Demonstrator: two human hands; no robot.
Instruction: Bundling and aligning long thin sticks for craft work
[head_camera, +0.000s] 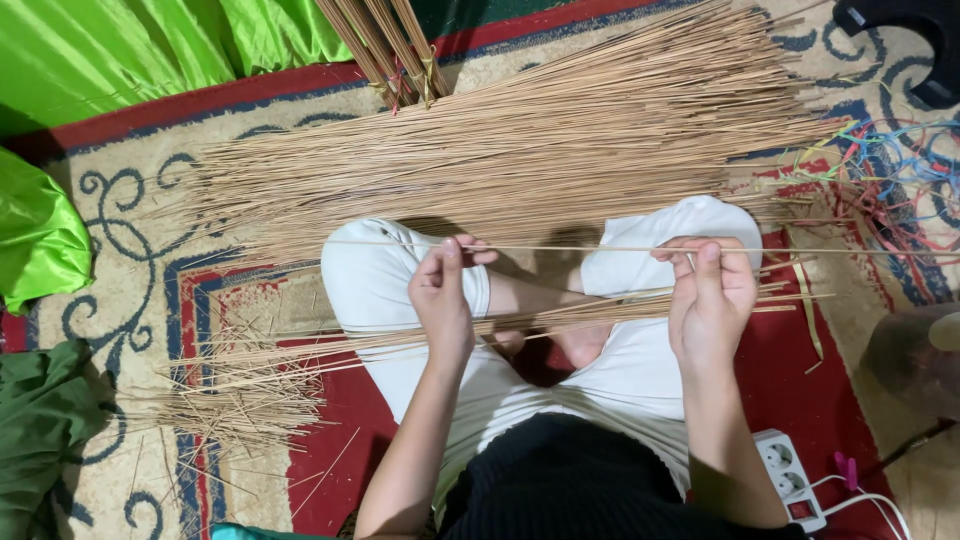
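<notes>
Head view: seated, cross-legged on carpet (250, 160)
Left hand (443, 300): fingers pinching thin stick (580, 248)
Right hand (712, 300): fingers pinching same stick
Beyond knees: loose stick pile (520, 150)
On lap: smaller bundle (600, 310)

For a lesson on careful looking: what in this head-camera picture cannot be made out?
- Thin pale stick held between left hand and right hand: its right end is cut off by the frame edge.
- Tied bundles of brown sticks: upper parts cut off by the top edge.
- White power strip: partly hidden by the right forearm.
- Black object, top right: cropped, kind unclear.
</notes>
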